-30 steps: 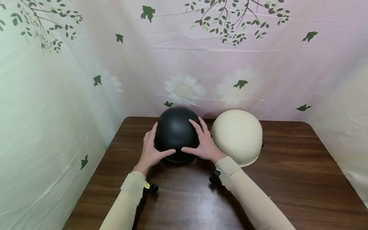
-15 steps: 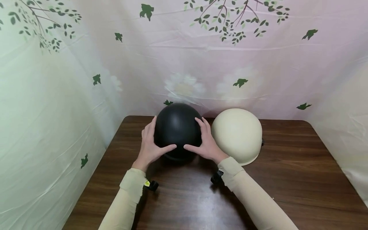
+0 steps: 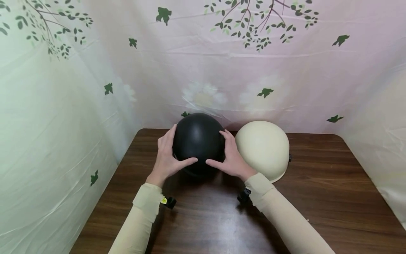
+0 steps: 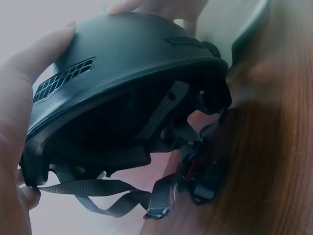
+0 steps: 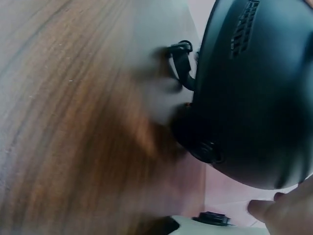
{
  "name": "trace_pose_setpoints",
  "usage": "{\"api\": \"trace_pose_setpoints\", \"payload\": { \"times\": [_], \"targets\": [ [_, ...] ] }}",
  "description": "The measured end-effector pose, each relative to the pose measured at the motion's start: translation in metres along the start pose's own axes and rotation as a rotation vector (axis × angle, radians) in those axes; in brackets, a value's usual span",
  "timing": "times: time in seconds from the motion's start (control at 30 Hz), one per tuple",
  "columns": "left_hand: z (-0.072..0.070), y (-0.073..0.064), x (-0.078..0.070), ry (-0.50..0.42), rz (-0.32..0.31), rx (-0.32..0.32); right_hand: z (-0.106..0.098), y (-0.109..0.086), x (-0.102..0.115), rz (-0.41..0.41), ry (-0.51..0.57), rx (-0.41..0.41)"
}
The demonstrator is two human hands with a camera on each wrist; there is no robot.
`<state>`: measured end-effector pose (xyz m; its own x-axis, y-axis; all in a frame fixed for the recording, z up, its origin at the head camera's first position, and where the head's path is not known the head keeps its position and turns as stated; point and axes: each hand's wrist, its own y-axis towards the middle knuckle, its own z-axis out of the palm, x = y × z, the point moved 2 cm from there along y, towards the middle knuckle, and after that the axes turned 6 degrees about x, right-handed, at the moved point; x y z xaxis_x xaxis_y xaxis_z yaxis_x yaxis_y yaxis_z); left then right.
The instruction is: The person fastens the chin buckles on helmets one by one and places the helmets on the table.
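Observation:
Between the two hands is a black helmet [image 3: 198,139], a smooth dome seen from above. My left hand [image 3: 166,158] grips its left side, thumb across the near face and fingers along the edge. On the opposite side, my right hand [image 3: 234,159] holds it with the thumb in front and the fingers bent at the right edge. The left wrist view looks under the raised, tilted rim, where dark webbing straps [image 4: 98,188] and a buckle [image 4: 203,190] hang over the wood. A grid-like vent [image 5: 244,28] shows on the shell in the right wrist view.
A cream helmet [image 3: 262,150] sits dome up on the brown wooden table [image 3: 330,183], right beside the black one. Behind the table hangs a pale printed cloth [image 3: 215,70], with more cloth down both sides.
The black helmet has come up a little and shifted slightly right, held between both hands. My right fingers have slid outward to its edge. The cream helmet stays where it was.

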<state>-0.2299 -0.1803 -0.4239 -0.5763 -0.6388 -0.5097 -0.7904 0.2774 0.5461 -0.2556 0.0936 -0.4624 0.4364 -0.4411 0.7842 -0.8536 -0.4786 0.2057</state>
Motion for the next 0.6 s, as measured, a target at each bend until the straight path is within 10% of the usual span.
{"api": "trace_pose_setpoints", "payload": {
  "times": [0.6],
  "targets": [
    [-0.011,0.011,-0.008,-0.024,0.131,-0.009,-0.001,0.002,0.013,-0.074,-0.045,0.004]
  ]
}}
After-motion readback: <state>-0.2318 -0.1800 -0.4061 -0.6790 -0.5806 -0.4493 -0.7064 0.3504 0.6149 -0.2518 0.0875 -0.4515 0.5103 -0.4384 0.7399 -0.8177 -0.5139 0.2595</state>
